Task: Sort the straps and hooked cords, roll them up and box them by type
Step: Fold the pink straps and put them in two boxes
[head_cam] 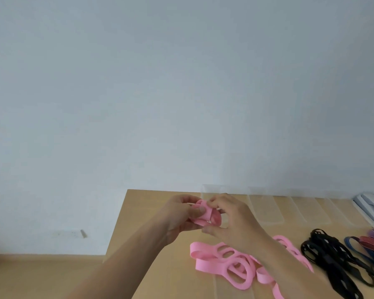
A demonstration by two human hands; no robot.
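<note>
Pink strap rolled tight, mid frame.
Pinched by left hand and right hand fingers; best kept snug, edges lined up.

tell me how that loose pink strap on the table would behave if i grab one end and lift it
Probably floppy: the pink strap lies in soft loops and folds on the table. It looks flat and thin, so likely light. The loops overlap, so they may drag along or snag. The part both hands, left hand and right hand, are rolling bends easily.
</note>
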